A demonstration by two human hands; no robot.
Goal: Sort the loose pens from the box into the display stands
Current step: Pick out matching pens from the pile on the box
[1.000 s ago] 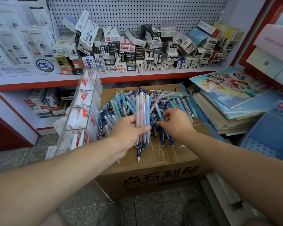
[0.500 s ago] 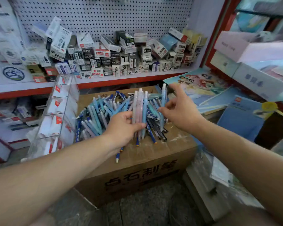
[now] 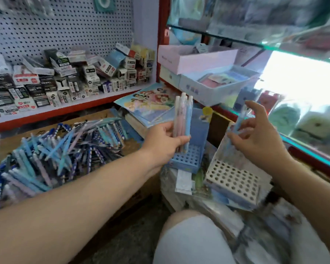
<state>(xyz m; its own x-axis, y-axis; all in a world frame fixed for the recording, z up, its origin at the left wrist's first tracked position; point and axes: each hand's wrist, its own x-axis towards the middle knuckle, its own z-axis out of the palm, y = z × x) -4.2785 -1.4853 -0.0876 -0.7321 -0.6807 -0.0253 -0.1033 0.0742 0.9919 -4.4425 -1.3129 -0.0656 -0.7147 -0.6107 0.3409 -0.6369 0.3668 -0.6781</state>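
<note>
The bundle of pens (image 3: 181,119) stands nearly upright in my left hand (image 3: 166,142), thumb across the front and fingers (image 3: 167,128) curled round the lower barrels, caps up. Straight below its tips lies the hole grid of the blue stand (image 3: 189,156), close under the bundle, so the pens' long axis already runs roughly along the line they must travel: down into the holes.

My right hand (image 3: 261,138) is off to the right and a little nearer to me. It pinches a single pen (image 3: 237,123), pale blue and blurred, between thumb and a finger while the other fingers splay upward. That pen leans top-right to bottom-left, with its lower end towards the pale stand (image 3: 234,180), which sits tilted below and in front of this hand. By my reckoning the right hand is the nearer one for the pale stand and the left for the blue.

Both grids look unfilled where I can see them. The two stands sit just beside each other on plastic-wrapped stock, and the pale stand's back card rises close by my right wrist, an edge to clear.

Well off to my left, the loose pens (image 3: 65,145) lie heaped crosswise on the box (image 3: 11,142). A glass case (image 3: 303,130) bounds the right side.
</note>
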